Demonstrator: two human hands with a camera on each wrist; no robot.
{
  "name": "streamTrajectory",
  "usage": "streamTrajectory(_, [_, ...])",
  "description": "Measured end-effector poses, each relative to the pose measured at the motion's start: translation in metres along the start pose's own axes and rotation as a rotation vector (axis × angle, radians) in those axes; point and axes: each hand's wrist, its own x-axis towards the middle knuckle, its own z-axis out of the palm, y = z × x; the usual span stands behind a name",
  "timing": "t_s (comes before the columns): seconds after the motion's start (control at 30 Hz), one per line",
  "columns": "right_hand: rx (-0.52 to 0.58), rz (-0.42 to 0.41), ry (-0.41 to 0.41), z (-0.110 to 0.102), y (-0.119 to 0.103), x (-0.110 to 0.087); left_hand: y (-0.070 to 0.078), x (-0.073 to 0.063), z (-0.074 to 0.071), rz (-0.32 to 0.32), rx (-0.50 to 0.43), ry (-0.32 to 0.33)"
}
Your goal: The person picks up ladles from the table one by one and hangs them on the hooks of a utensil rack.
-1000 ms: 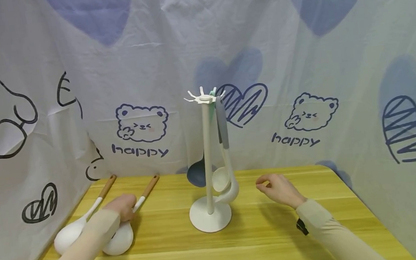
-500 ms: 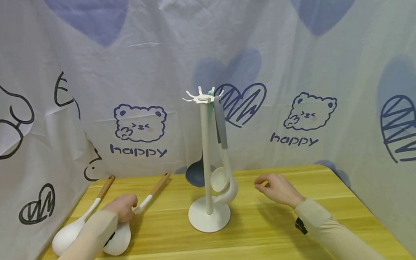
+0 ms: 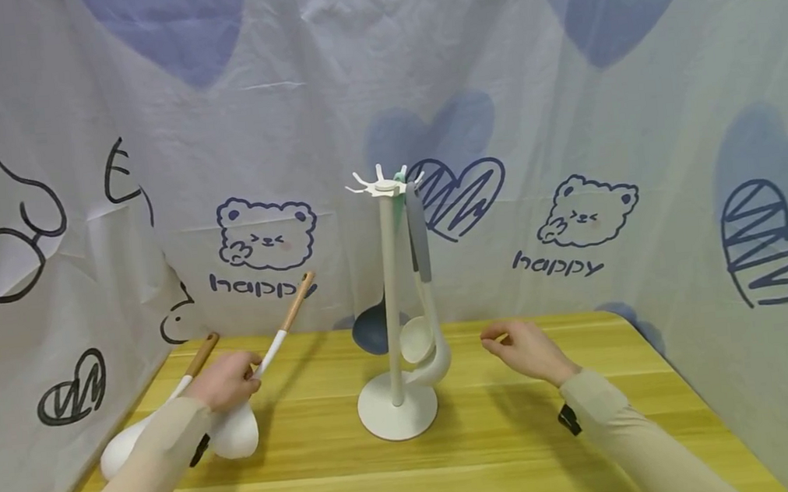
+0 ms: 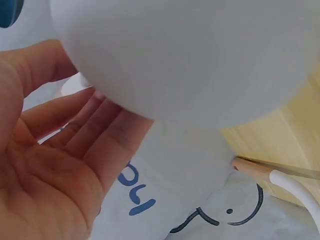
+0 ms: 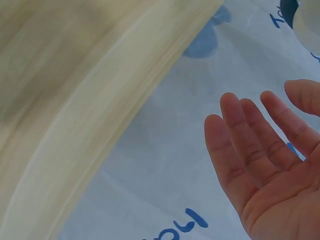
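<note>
In the head view my left hand [image 3: 224, 380] pinches the white neck of a ladle with a wooden handle [image 3: 298, 301]. The handle tilts up to the right, and the white head hangs below the hand, partly hidden by it. Up close in the left wrist view, the rounded white head [image 4: 190, 60] covers much of the hand's fingers. A second white ladle with a wooden handle [image 3: 201, 355] lies on the table at the left, partly behind the forearm. My right hand [image 3: 526, 352] hovers right of the utensil stand, fingers loosely bent, holding nothing; its palm [image 5: 280, 200] shows in the right wrist view.
A white utensil stand [image 3: 392, 301] rises mid-table on a round base. From its hooks hang a dark blue ladle [image 3: 371, 328], a cream spoon-like utensil [image 3: 416, 339] and a grey-handled white ladle [image 3: 438, 351]. Printed cloth [image 3: 322, 72] encloses the wooden table [image 3: 329, 470].
The held ladle's handle has swung from lying low near the table to tilting up, and its head has risen slightly. The left hand has lifted a little. My right hand stays nearly still.
</note>
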Motion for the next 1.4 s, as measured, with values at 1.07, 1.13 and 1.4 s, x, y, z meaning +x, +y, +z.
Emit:
streamTrajectory(1.07, [0.22, -0.22, 0.293, -0.013, -0.066, 0.008, 0.05, 0.018, 0.0, 0.106, -0.272, 0.528])
streamTrajectory(1.13, [0.242, -0.236, 0.314, -0.015, -0.069, 0.009, 0.053, 0.02, 0.0, 0.112, -0.282, 0.54])
streamTrajectory(1.4, [0.272, -0.279, 0.406, -0.021, -0.085, 0.01, 0.066, 0.023, -0.005, 0.157, -0.308, 0.615])
